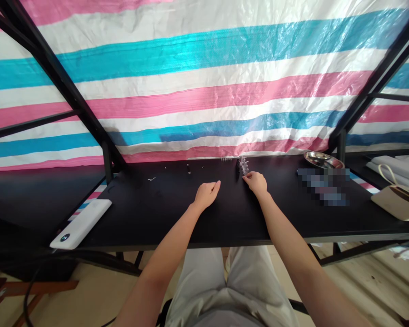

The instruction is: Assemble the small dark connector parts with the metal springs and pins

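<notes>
My right hand (256,183) reaches over the black tabletop, its thumb and forefinger pinched together at the near end of a cluster of small clear-grey pieces (244,166). Whatever lies between those fingertips is too small to make out. A narrow dark strip (238,168) stands along the cluster's left side. To the left, my left hand (206,195) hovers over or rests on the table with its fingers curled closed and the thumb side up; anything inside it is hidden. Beyond both hands, a row of tiny metallic pieces (226,159) sits near the back edge.
A small dark stick (188,169) and a white twisted thread (152,178) lie left on the black table (146,209). A white power bank (83,225) is at the left edge. On the right are a metal dish (323,160), a pixelated patch and a beige box (397,202). Striped sheeting hangs behind.
</notes>
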The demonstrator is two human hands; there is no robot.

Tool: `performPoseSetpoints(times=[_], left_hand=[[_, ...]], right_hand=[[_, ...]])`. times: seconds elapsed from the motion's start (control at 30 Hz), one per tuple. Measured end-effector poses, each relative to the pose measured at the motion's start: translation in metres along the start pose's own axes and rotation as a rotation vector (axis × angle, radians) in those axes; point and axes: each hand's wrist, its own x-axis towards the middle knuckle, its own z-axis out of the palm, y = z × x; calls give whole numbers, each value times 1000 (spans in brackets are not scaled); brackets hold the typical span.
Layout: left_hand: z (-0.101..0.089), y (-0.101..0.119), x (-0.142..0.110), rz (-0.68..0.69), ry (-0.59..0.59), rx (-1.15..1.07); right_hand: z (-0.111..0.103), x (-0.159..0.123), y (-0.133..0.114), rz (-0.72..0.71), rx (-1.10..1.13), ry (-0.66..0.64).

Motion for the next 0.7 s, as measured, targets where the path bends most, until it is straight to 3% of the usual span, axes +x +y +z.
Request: performPoseSetpoints(times=[0.33,0.5,0.6,0.7], left_hand=[[-1,-1,-1,51,49,100],[-11,0,2,47,68,167],[-26,-9,9,-87,12,112],[-45,-31,19,-374,-164,-38]], right_hand=[[-4,-7,-3,-55,-85,-81],[-7,-11,-5,-62,-106,-94],[-8,-14,-1,-74,-87,-97],[-11,-20,3,-86,-55,-76]])
